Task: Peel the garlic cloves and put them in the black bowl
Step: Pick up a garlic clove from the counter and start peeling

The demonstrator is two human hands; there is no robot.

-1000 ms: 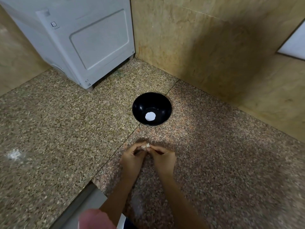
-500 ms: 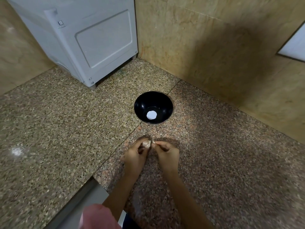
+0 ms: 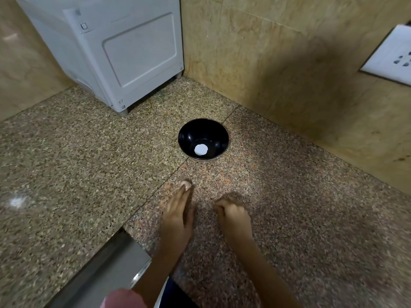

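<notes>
Seemingly peeled, garlic clove (image 3: 186,185) pinched at left hand (image 3: 178,221) fingertips, not yet in black bowl (image 3: 189,132); right hand (image 3: 234,216) curled, contents unclear.

Speckled granite counter (image 3: 89,163), tiled wall behind and to the right. Black bowl (image 3: 189,134) sits near the counter's back edge, on a seam between slabs, with one round white piece (image 3: 200,149) in its bottom. Left hand (image 3: 178,216) stretched toward the bowl, fingers nearly straight, holding a garlic clove (image 3: 186,185) at the fingertips; clove well short of the bowl, blurred. Right hand (image 3: 234,217) just beside it, fingers curled in, contents not visible. White appliance (image 3: 124,47) in the counter's back-left corner. Wall socket (image 3: 391,56) at far right. Grey metal strip (image 3: 106,270) along the near edge.
</notes>
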